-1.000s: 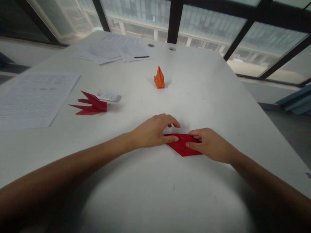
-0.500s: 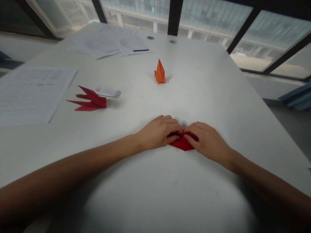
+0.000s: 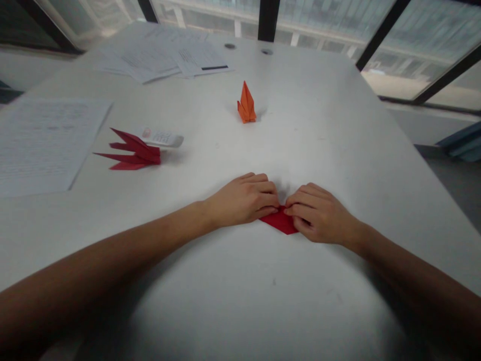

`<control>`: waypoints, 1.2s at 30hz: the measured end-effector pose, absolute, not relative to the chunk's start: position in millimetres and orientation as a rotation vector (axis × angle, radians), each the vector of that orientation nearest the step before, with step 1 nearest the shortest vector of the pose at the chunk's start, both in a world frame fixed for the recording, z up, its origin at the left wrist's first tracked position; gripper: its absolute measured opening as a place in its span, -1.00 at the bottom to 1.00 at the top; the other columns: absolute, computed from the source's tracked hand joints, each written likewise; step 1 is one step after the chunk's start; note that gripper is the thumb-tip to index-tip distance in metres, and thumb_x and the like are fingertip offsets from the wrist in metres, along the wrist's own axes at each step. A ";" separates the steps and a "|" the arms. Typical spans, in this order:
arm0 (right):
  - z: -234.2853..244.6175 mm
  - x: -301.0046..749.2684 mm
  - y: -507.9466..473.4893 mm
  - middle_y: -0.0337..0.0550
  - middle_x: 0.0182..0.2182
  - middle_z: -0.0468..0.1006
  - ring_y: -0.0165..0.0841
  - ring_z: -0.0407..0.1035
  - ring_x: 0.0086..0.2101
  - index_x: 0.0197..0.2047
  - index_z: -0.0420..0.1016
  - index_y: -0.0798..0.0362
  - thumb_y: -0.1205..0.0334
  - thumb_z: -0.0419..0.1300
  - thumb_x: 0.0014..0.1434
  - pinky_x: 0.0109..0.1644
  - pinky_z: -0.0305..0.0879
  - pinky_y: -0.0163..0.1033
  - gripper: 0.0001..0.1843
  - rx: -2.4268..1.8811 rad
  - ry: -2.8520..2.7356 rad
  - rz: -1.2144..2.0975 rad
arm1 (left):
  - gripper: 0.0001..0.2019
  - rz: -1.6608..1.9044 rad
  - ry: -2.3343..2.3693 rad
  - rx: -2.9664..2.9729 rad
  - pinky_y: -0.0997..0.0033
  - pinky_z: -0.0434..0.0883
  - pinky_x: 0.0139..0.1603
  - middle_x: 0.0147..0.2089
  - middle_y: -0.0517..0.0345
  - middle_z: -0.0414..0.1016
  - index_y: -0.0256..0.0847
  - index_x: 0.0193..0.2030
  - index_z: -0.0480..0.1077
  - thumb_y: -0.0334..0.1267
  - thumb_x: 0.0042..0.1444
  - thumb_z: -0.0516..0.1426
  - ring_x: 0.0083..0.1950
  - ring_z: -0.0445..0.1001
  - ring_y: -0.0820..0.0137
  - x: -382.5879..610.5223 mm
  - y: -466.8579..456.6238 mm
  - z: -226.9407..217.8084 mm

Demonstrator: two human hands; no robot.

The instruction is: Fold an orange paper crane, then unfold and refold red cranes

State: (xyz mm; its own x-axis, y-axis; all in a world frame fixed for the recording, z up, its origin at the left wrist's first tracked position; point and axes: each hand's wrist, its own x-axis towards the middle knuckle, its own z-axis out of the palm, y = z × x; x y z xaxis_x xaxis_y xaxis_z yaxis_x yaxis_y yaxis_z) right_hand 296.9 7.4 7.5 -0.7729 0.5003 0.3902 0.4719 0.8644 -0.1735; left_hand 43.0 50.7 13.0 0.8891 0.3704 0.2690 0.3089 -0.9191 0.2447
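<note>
A folded piece of red paper (image 3: pixel 281 220) lies on the white table in front of me, its lower point toward me. My left hand (image 3: pixel 252 199) presses its bent fingers on the paper's left side. On the right side, the fingers of my right hand (image 3: pixel 317 213) are pinched together on the paper's upper edge. Both hands cover the outer parts of the sheet, so its full outline is hidden. Beyond them an orange folded-paper figure (image 3: pixel 246 105) stands upright. To the left lies a dark red folded-paper piece (image 3: pixel 139 153) with several pointed tips.
Behind the dark red piece lies a small white packet-like object (image 3: pixel 165 138) with print. A printed sheet (image 3: pixel 48 145) is at the left, and more papers (image 3: pixel 150 57) spread over the far left of the table (image 3: pixel 319 135). Windows stand past the far edge.
My right thumb has moved down and the right fingers now lie flatter over the paper's top edge. The left fingers have closed down onto the paper. The view has tilted slightly.
</note>
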 end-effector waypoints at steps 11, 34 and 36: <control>7.2 299.3 8.9 -0.18 -0.42 0.57 -0.27 0.36 -0.33 -0.38 0.52 0.00 0.43 0.16 0.22 -0.17 0.27 -0.07 -0.80 -0.535 -2.651 -0.089 | -0.75 0.422 0.389 2.979 0.32 0.34 -0.04 -0.10 0.05 0.59 -0.22 -0.21 0.54 -0.28 0.44 0.07 -0.09 0.47 0.33 40.6 52.2 22.3; 10.8 294.8 6.6 -0.19 -0.48 0.43 -0.29 0.20 -0.38 -0.49 0.41 0.02 0.38 0.14 0.22 -0.20 0.19 -0.11 -0.76 -0.529 -2.705 -0.182 | -0.78 0.459 0.383 2.966 0.31 0.42 0.08 0.03 0.04 0.59 -0.18 -0.01 0.55 -0.42 0.39 0.08 -0.01 0.46 0.30 38.2 52.6 16.0; 11.4 294.6 6.8 -0.18 -0.49 0.42 -0.29 0.19 -0.38 -0.49 0.41 0.02 0.37 0.14 0.20 -0.21 0.18 -0.11 -0.77 -0.534 -2.704 -0.182 | -0.77 0.445 0.330 2.988 0.28 0.41 0.10 0.04 0.06 0.61 -0.15 0.01 0.56 -0.40 0.39 0.09 0.03 0.45 0.29 37.3 52.9 15.8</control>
